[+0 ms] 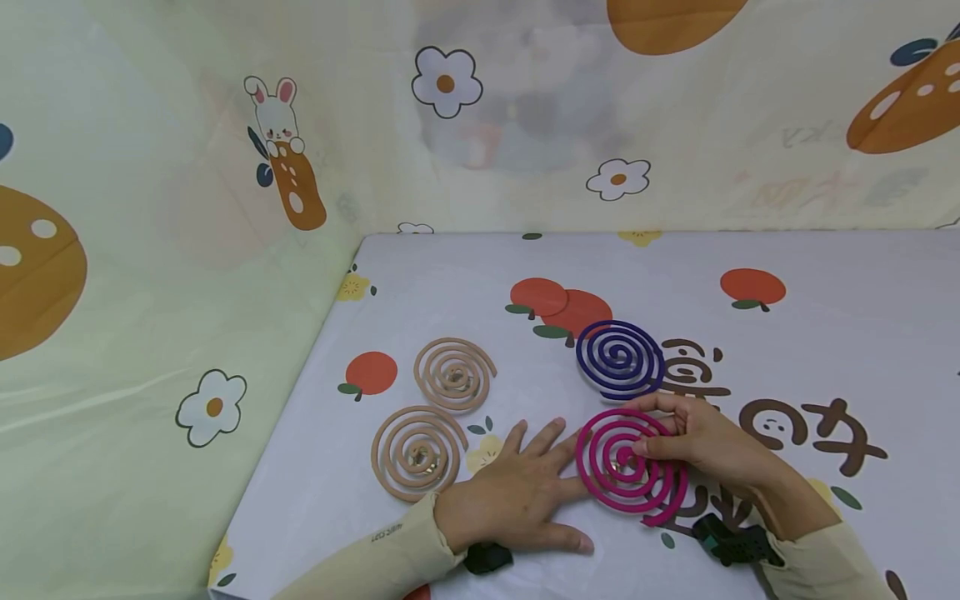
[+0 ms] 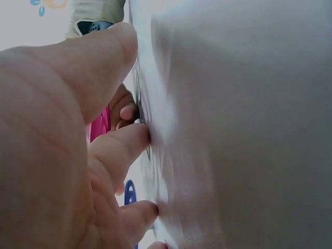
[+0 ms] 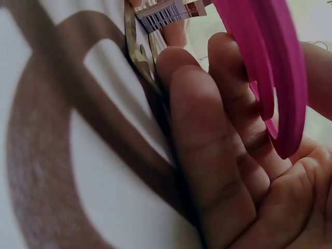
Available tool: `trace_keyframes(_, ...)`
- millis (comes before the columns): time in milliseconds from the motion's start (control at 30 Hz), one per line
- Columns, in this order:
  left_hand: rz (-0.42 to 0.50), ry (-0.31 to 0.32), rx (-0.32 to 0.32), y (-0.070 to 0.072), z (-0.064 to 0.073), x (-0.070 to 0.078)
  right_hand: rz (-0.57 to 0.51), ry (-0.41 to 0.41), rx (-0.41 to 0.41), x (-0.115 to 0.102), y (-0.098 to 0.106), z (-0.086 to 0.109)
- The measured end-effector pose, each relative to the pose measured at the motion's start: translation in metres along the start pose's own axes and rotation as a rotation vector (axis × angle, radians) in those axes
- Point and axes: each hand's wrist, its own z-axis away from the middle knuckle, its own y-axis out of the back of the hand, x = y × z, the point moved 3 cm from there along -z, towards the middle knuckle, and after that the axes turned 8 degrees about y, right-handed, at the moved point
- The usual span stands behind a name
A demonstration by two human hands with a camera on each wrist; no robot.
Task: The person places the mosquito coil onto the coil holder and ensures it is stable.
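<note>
My right hand (image 1: 693, 437) pinches a magenta mosquito coil (image 1: 596, 462), with the thumb on top near its centre. In the right wrist view the coil (image 3: 288, 78) stands above the curled fingers (image 3: 197, 114). Below it lies a thin gold metal piece (image 3: 137, 57) with a barcode label (image 3: 161, 18), mostly hidden from above by the coil. Spread flat on the cloth, my left hand (image 1: 517, 496) has its fingers reaching to the coil's left edge, the index tip partly covered by it. The left wrist view shows those fingertips (image 2: 140, 134) resting on the cloth.
Two tan coils (image 1: 382, 446) (image 1: 422, 379) lie left of my left hand, with metal pieces at their centres. A dark blue coil (image 1: 618, 358) lies just beyond my right hand. Patterned cloth walls (image 1: 525, 142) rise behind and at the left (image 1: 150, 333) of the table.
</note>
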Motion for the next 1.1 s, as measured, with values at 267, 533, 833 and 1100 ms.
trace_keyframes(267,-0.008,-0.001,0.002,-0.0018,0.0,-0.0002,0.011,0.003,0.002,0.0014,-0.0008,-0.0005)
trace_keyframes(533,-0.021,-0.001,-0.005,-0.0015,0.0001,0.0003,0.019,0.001,-0.002,0.0015,-0.002,-0.0011)
trace_keyframes(833,-0.04,-0.007,0.003,-0.0015,0.0008,0.0,0.033,-0.017,0.006,0.0037,-0.0034,-0.0032)
trace_keyframes(1100,-0.04,-0.003,-0.006,-0.0011,0.0008,0.0006,0.02,-0.021,0.0,0.0035,-0.0039,-0.0034)
